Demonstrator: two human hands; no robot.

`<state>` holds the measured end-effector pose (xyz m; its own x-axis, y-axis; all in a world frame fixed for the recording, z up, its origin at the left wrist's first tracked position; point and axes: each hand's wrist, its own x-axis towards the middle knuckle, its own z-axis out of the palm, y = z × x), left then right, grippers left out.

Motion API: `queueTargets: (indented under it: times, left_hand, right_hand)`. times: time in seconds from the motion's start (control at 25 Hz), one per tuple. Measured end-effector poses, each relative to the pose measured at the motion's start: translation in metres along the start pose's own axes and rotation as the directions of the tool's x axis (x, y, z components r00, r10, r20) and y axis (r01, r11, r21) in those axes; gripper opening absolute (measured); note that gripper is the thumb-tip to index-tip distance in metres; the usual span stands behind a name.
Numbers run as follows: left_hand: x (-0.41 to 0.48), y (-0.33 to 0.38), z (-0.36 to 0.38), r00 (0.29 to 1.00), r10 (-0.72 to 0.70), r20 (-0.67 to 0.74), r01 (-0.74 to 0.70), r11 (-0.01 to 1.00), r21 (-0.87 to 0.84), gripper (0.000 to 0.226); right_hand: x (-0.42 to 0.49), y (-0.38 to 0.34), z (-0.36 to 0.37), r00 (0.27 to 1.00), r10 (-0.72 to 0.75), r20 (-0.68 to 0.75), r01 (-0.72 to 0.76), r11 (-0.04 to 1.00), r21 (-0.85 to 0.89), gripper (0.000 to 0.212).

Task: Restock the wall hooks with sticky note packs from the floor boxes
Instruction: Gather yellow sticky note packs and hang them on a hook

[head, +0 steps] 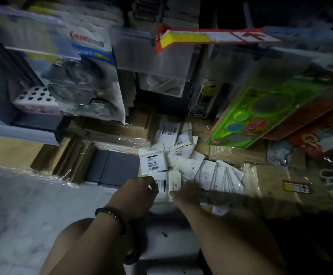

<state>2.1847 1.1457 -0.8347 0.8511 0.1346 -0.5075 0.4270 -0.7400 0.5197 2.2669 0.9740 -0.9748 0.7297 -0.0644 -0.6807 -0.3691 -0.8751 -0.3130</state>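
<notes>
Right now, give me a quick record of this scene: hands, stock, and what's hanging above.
left hand: pinches a small stack of packs
right hand: at the same stack, blurred, grip unclear
loose packs: heaped on cardboard boxes
hanging above: green stencil set, clear blister pack

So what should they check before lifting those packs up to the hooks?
1. Left hand grips a pack: ok.
2. Right hand has a hold: cannot tell, blurred.
3. More packs in the pile: ok.
4. Free hook in view: cannot tell.
5. Clear way up past the green toy: cannot tell.
</notes>
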Motion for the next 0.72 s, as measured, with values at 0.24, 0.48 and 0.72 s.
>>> queueTargets:
  times: [0.24, 0.48, 0.72]
  left_hand:
    - [0.001, -0.002, -0.003, 0.999, -0.004, -0.038, 0.003, 1.0, -0.02, 0.017]
    - [-0.003, 0.002, -0.006, 0.999, 0.013, -0.037, -0.013, 1.0, 0.005, 0.015]
    - [-0.005, 0.011, -0.003, 0.998, 0.047, -0.051, -0.047, 0.999, 0.002, 0.023]
  right_hand:
    - [0.009, 0.003, -0.008, 0.98, -0.098, -0.173, 0.105, 0.994, 0.03, 0.048]
    - [-0.005, 0.003, -0.045, 0.968, -0.169, -0.184, 0.234, 0.872, 0.43, 0.013]
    - [-0.021, 0.013, -0.093, 0.946, -0.209, -0.249, 0.309, 0.814, 0.492, 0.012]
